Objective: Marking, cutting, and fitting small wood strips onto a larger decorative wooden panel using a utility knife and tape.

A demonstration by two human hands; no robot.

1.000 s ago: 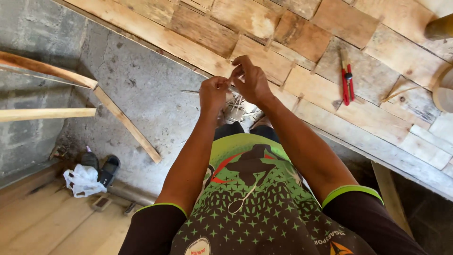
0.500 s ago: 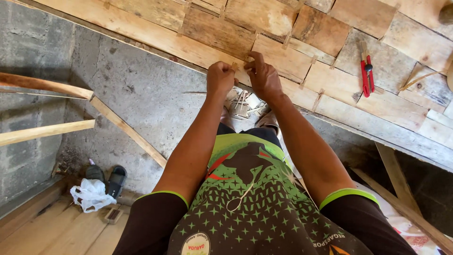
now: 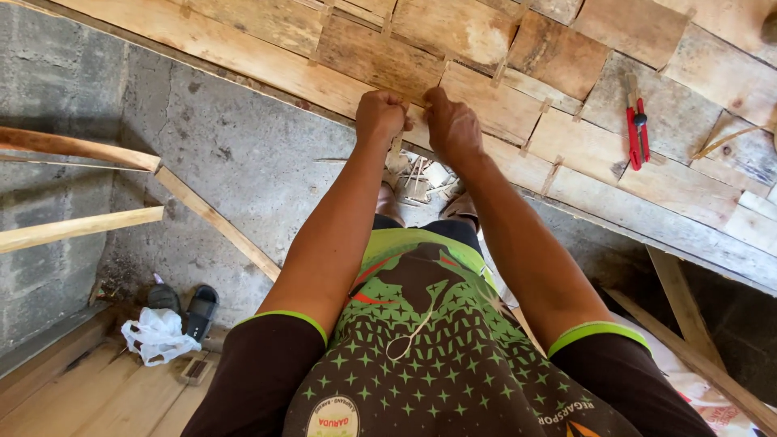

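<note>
A woven panel of wide, flat wooden strips (image 3: 486, 48) lies across the top of the view. Both my hands are at its near edge, close together. My left hand (image 3: 380, 115) is closed around a thin pale strip (image 3: 395, 150) whose end hangs just below the edge. My right hand (image 3: 450, 126) has its fingers curled at the same spot, gripping the strip where it enters the weave. My feet, in sandals, show below the hands among loose strip offcuts (image 3: 421, 178).
Red-handled pliers (image 3: 636, 129) lie on the panel to the right. Wooden poles (image 3: 77, 226) jut in from the left over the concrete floor. Dark sandals (image 3: 190, 307) and a white plastic bag (image 3: 158, 336) sit at lower left. A timber support (image 3: 684, 307) slants under the panel at right.
My hands have moved forward from above my feet to the panel's edge and closed together on the thin strip. The view has shifted slightly.
</note>
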